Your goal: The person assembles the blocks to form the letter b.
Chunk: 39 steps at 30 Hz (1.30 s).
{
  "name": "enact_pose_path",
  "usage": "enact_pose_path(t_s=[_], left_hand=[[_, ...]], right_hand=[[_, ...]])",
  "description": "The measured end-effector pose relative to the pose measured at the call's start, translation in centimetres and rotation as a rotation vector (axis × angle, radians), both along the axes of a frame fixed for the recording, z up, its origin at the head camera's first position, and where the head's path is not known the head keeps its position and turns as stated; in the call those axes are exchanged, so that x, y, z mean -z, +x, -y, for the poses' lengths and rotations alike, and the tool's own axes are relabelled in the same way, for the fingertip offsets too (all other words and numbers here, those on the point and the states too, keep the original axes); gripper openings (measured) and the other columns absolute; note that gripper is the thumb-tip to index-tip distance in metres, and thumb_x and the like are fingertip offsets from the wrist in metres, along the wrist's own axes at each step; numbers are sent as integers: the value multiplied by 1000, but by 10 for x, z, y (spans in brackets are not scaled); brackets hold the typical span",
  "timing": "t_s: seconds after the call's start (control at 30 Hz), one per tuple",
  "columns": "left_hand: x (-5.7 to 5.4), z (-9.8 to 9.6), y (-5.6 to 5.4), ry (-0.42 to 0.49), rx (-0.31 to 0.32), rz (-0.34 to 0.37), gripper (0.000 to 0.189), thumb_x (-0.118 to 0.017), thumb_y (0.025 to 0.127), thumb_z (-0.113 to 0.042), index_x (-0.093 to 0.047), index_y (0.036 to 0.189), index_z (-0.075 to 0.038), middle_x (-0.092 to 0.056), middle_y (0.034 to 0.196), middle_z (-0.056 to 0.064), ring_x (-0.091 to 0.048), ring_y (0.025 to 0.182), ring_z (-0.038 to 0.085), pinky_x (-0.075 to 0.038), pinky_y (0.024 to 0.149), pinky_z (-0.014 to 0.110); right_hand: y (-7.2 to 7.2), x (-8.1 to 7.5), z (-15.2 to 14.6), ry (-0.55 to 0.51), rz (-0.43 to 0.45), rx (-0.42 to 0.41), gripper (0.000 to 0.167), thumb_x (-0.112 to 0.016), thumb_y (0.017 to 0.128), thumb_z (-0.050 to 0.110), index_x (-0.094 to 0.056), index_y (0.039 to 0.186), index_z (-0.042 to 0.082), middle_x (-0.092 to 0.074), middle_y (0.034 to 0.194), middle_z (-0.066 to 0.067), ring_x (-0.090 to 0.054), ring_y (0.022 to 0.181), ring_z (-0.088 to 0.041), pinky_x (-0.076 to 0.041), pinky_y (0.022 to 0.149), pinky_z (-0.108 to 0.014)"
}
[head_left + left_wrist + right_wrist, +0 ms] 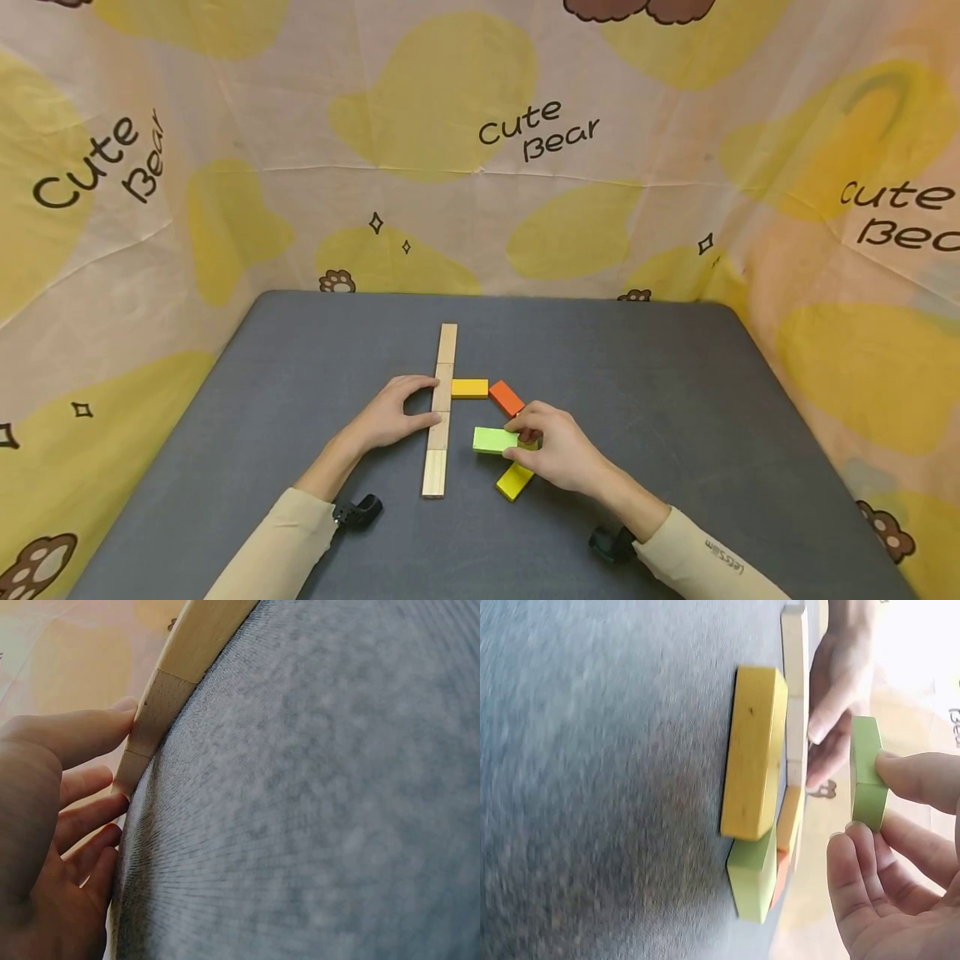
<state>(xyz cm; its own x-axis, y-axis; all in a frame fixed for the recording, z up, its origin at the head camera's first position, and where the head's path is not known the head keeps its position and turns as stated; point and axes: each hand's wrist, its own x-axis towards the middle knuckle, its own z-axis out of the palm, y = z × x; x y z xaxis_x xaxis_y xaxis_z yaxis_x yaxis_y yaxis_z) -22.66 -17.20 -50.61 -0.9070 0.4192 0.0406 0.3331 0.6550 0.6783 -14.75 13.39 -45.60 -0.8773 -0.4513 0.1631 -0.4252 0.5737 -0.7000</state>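
Several plain wooden blocks (443, 387) lie end to end in a straight row. My left hand (393, 411) is at the row's left side, thumb and fingers extended, fingertips at the blocks. Raised over the table, a light green block (491, 440) is pinched between the thumb and fingers of my right hand (562, 446). Below that hand lies a yellow block (514, 482), angled. Another green block (754, 877) sits against its end in the right wrist view, mostly covered by the hand in the head view. An amber block (470, 388) meets the row's right side, with an orange block (507, 398) slanting from its end.
The blocks lie on a dark grey cloth-covered table (675, 400). Patterned fabric (450, 125) hangs around its back and sides. A black strap device (358, 512) is on the left wrist and another (611, 544) on the right.
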Motion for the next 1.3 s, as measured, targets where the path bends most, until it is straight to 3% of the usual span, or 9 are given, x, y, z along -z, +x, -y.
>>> enact_pose_path(t_s=[0.53,0.83,1.3], left_hand=[[1,1,1,-1,-4,-3,62,-77,90,-42,-58,144,-16,-55,146,8,-40,141,32,-35,113,56],[-1,1,2,-1,1,-2,62,-76,91,-42,-58,144,-16,-55,146,8,-40,141,33,-35,113,57],[-1,2,2,4,10,-12,62,-76,91,-42,-58,144,-15,-54,146,9,-41,141,33,-36,112,57]], right_hand=[[10,7,19,10,-4,-82,23,-84,83,12,-77,105,7,-62,94,7,-60,82,-14,-56,73,-32],[15,10,27,80,34,-120,23,-83,86,16,-76,107,9,-61,97,9,-58,84,-8,-52,74,-22],[18,13,35,158,16,-143,24,-83,86,19,-77,107,9,-61,96,7,-56,81,-5,-50,71,-18]])
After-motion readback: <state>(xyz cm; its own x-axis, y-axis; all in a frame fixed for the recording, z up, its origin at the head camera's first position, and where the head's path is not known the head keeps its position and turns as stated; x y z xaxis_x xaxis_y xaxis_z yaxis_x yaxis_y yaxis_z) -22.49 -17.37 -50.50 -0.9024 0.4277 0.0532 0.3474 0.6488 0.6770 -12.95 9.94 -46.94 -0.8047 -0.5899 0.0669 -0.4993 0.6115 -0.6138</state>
